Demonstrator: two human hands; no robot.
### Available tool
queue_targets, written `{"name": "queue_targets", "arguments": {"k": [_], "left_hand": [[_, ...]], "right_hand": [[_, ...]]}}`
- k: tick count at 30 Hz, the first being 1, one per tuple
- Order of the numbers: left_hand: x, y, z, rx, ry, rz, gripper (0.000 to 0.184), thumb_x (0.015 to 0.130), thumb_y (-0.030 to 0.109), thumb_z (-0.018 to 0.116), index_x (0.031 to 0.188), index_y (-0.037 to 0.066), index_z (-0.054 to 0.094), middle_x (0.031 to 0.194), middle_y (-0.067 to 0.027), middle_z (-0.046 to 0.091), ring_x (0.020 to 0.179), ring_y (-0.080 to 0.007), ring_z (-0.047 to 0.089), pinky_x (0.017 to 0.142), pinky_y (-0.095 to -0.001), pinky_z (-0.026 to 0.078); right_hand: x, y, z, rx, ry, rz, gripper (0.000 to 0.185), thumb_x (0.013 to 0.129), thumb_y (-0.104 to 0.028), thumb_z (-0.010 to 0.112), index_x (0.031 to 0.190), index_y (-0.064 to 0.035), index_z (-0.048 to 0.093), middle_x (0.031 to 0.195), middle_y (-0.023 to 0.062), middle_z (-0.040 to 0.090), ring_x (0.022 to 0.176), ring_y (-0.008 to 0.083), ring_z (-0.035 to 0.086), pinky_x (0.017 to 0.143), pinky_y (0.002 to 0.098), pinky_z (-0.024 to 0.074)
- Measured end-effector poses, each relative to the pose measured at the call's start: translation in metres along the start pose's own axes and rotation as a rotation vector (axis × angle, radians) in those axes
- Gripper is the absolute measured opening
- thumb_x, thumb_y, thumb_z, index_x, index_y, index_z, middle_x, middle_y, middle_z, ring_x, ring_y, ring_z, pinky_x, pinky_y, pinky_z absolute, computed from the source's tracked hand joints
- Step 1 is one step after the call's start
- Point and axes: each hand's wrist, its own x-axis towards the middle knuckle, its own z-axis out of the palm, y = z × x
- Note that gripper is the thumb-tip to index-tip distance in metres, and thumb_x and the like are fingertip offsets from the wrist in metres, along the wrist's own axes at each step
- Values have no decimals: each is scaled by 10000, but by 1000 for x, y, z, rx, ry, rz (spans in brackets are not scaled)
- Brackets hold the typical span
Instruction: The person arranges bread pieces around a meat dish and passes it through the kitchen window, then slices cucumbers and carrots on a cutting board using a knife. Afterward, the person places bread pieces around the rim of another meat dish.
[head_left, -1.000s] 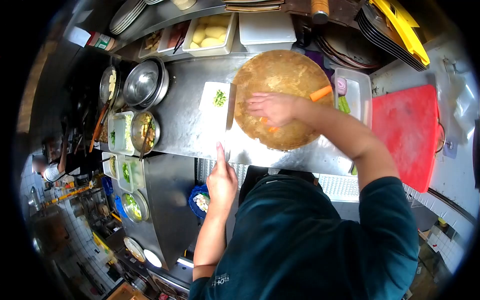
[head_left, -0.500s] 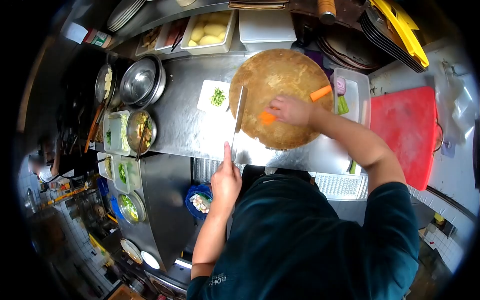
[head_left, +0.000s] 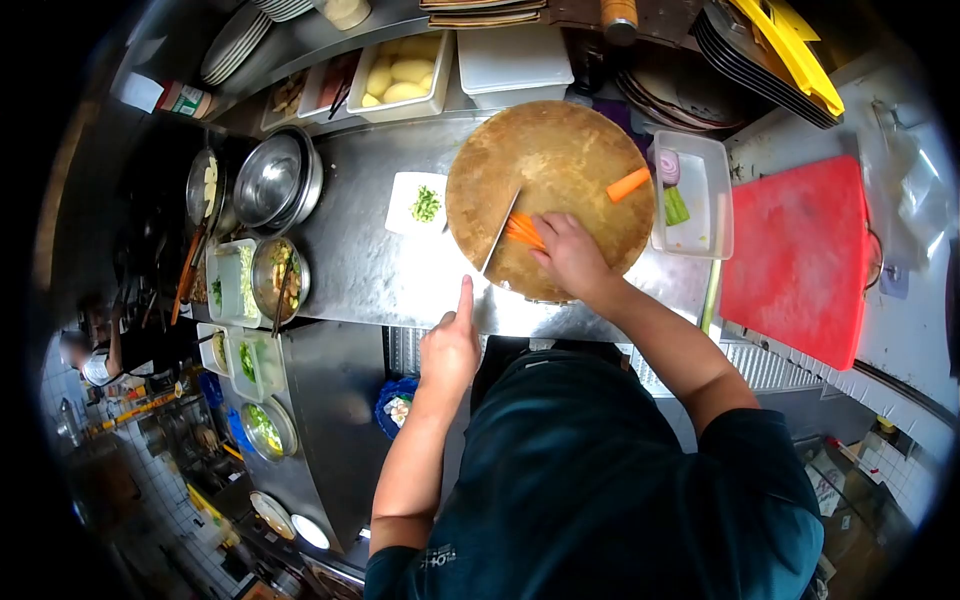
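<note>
Where discernible, left grip (head_left: 450, 352) forefinger-straight.

No word can be read for certain: the white lettering (head_left: 438, 557) on the dark shirt (head_left: 600, 470) and the label (head_left: 187, 101) on the jar (head_left: 203, 104) are too small.
</note>
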Motion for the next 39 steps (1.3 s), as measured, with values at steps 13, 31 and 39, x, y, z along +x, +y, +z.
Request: {"name": "queue_targets", "arguments": {"k": [13,31,39], "left_hand": [[-26,20,-13,-39,25,21,872,873,-7,642,1652,260,356,792,-196,641,640,-405,681,638,-524,584],[-8,26,0,41,-135,5,915,831,-38,627,1651,269,363,778,-204,632,669,-413,683,657,-524,581],[-12,23,-17,-1,-66,80,918,858,-36,612,1665,297,329,769,-188,608,647,-415,670,648,-535,589]], "right_hand": [[1,4,-10,153,36,-60,229,850,-112,750,1051,-45,664,1136,138,630,1118,346,596,974,429,519],[14,9,-4,53,-94,-130,241,850,-68,652,1079,-71,724,1013,78,662,1004,290,636,839,387,571],[20,9,-5,-51,-172,-182,319,824,-46,626,1128,-72,718,1052,97,688,1013,280,649,880,373,569]]}}
